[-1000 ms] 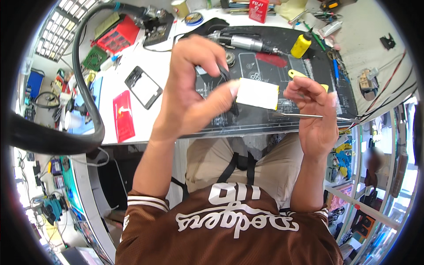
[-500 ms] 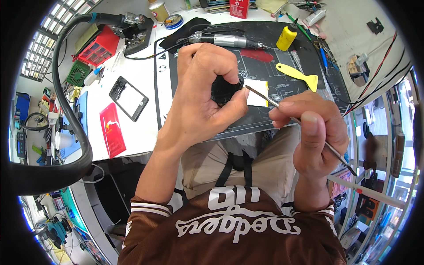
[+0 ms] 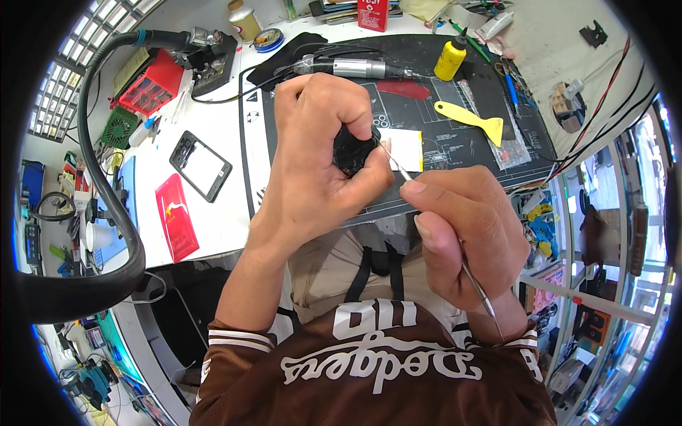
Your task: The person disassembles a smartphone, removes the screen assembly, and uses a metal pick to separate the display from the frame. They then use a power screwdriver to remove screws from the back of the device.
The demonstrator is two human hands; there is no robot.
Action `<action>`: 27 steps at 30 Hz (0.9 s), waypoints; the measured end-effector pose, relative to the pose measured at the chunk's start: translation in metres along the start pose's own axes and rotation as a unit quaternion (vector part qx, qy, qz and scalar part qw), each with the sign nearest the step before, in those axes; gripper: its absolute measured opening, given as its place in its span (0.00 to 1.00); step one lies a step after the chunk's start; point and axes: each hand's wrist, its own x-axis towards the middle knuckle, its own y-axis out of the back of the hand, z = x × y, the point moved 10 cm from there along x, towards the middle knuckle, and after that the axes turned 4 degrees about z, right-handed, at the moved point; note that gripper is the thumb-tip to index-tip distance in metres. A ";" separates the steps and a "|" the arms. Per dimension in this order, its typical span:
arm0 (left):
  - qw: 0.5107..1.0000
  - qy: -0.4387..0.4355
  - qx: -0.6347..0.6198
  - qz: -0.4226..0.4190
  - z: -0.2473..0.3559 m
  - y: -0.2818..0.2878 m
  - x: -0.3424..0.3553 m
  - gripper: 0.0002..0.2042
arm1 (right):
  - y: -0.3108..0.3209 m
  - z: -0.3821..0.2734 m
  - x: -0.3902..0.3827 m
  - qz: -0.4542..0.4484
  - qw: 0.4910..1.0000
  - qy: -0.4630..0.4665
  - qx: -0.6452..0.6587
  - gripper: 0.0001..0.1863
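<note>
My left hand [image 3: 309, 167] is curled, its thumb and fingertips closed on a dark, glossy black piece [image 3: 350, 153]. The fingers hide most of that piece, so I cannot tell its kind. A thin double-ended metal pry tool [image 3: 402, 171] is pinched between the thumb and fingers of my right hand [image 3: 472, 231]. Its tip meets the edge of the black piece beside my left thumb. Its other end slants down past my right wrist. Behind my left fingertips, a flat white block with a yellow edge [image 3: 408, 150] lies on the black work mat [image 3: 455, 160].
A black phone frame [image 3: 226, 172] and a red packet [image 3: 176, 220] lie on the white table at left. On the mat are a yellow scraper [image 3: 469, 122], a yellow bottle [image 3: 450, 60] and a silver rotary tool [image 3: 359, 68]. A thick black flexible arm [image 3: 92, 135] arches at far left.
My right hand has moved left and nearer, tilting the pry tool more steeply. Its tip has come to the black piece's edge. My left hand keeps its hold, and the whole view has shifted slightly.
</note>
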 end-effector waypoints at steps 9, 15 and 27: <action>1.000 0.024 -0.007 0.003 0.000 -0.001 -0.002 0.18 | -0.006 -0.011 -0.001 0.013 0.999 0.005 -0.047 0.09; 1.000 0.007 0.001 -0.007 0.002 -0.006 0.001 0.18 | -0.006 -0.009 0.000 0.012 0.997 0.013 -0.069 0.07; 1.000 -0.010 -0.023 -0.018 0.000 0.003 -0.003 0.24 | -0.007 0.063 0.004 -0.056 0.947 -0.237 0.211 0.18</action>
